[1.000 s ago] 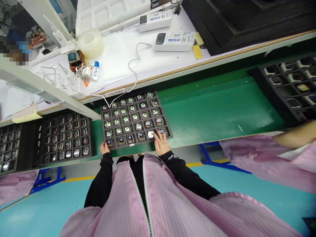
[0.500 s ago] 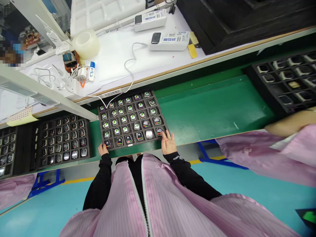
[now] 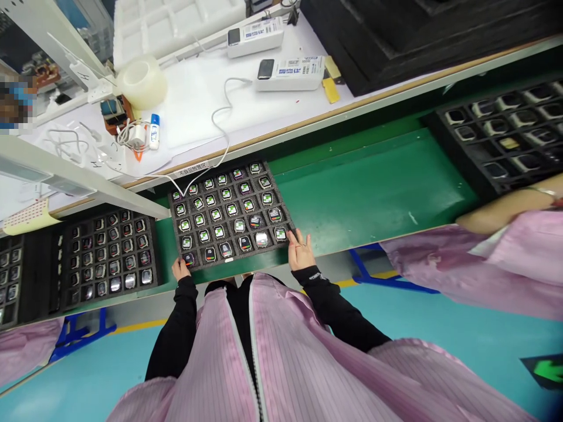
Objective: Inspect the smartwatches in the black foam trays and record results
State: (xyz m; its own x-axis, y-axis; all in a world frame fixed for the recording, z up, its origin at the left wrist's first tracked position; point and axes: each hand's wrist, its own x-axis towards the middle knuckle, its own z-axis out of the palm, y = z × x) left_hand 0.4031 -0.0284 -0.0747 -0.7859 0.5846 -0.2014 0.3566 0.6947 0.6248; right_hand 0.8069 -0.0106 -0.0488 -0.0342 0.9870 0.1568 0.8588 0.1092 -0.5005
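A dark grey foam tray (image 3: 204,248) lies on the green bench in front of me, with a smartwatch in each of its cells. Most screens show white and green; several in the nearer rows are dark with coloured marks, and one watch (image 3: 261,239) looks plain white. At the near left corner, my left hand (image 3: 180,269) is closed on the tray's edge, its fingertips partly hidden. My right hand (image 3: 301,252) rests against the near right corner with its fingers stretched and apart, close to a corner watch (image 3: 280,234).
More watch trays stand at left (image 3: 109,252) and right (image 3: 505,132). A person's forearm (image 3: 505,208) reaches in at right. The raised shelf holds two white handheld devices (image 3: 290,75), a tape roll (image 3: 141,82) and a glue stick (image 3: 154,132). A white cable (image 3: 215,120) hangs over the tray's far left corner.
The view has shifted slightly. The watch by my right hand now shows a white and green screen instead of a dark one. Both hands stay at the tray's corners.
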